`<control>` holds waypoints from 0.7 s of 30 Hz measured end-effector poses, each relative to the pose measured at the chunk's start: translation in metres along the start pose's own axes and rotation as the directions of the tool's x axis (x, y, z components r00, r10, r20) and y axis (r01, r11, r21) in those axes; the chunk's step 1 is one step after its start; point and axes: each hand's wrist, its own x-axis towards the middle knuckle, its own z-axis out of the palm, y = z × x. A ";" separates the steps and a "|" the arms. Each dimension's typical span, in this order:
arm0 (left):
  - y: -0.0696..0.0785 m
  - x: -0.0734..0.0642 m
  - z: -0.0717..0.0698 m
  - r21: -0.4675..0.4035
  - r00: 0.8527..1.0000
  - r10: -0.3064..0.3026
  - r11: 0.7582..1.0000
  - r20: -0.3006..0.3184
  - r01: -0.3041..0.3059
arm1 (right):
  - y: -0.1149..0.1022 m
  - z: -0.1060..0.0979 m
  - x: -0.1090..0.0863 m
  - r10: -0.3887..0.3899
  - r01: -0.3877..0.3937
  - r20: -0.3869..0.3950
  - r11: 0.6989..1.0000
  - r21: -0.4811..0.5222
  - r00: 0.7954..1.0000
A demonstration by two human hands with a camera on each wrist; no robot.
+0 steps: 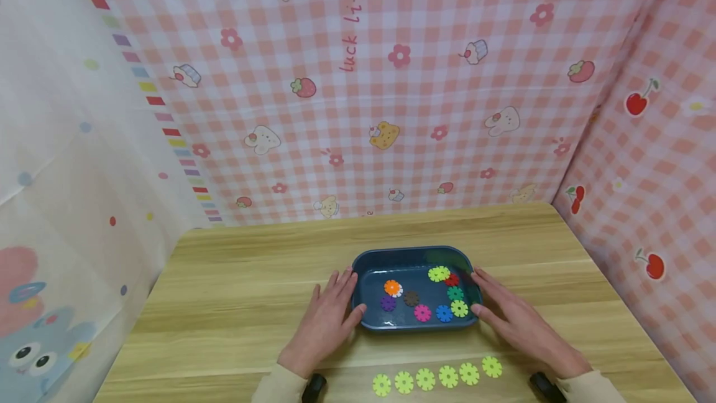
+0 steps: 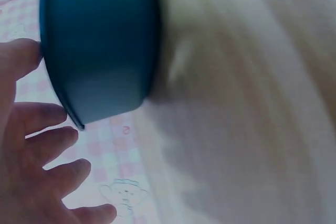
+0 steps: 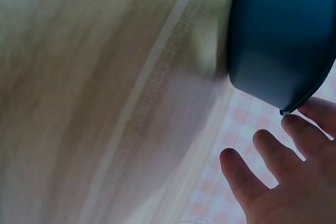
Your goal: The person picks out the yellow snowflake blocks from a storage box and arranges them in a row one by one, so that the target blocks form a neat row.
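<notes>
A dark blue tray (image 1: 411,259) rests on the wooden table, between my two hands. Thumb and fingertips of my left hand (image 1: 327,323) lie at its left end, the fingers extended. At the opposite end, my right hand (image 1: 517,323) touches the rim with its fingertips, its fingers nearly straight too. Inside are several notched plastic discs, among them an orange disc (image 1: 392,288), a purple disc (image 1: 388,303), a pink disc (image 1: 422,313), a blue disc (image 1: 444,313) and a green disc (image 1: 455,293). Both wrist views show the tray's outer wall (image 2: 105,51) beside the fingers.
Several yellow-green notched discs (image 1: 426,379) lie in a row along the table's near side, in front of the tray. A pink checked cloth (image 1: 358,111) hangs behind the wooden table (image 1: 240,291). More printed cloth hangs at the left and right sides.
</notes>
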 end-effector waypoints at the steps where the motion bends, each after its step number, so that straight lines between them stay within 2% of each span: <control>1: 0.001 0.001 -0.001 0.014 1.000 0.007 1.000 -0.007 -0.007 | 0.000 0.000 0.000 0.001 -0.001 0.002 1.000 0.001 1.000; 6: 0.018 0.012 -0.011 0.052 0.996 0.072 0.996 -0.047 -0.069 | 0.001 0.000 -0.001 0.001 -0.001 0.005 1.000 -0.002 1.000; 12: 0.046 0.029 -0.017 0.041 0.981 0.182 0.983 -0.066 -0.179 | 0.002 0.001 -0.001 -0.013 0.013 0.004 1.000 0.005 1.000; 16: 0.059 0.041 -0.011 -0.024 0.970 0.236 0.971 -0.058 -0.238 | 0.002 0.002 -0.001 -0.017 0.017 0.004 1.000 0.007 1.000; 21: 0.076 0.056 -0.002 -0.147 0.968 0.252 0.957 -0.006 -0.250 | 0.003 0.001 0.000 -0.032 0.032 -0.003 0.999 0.002 0.999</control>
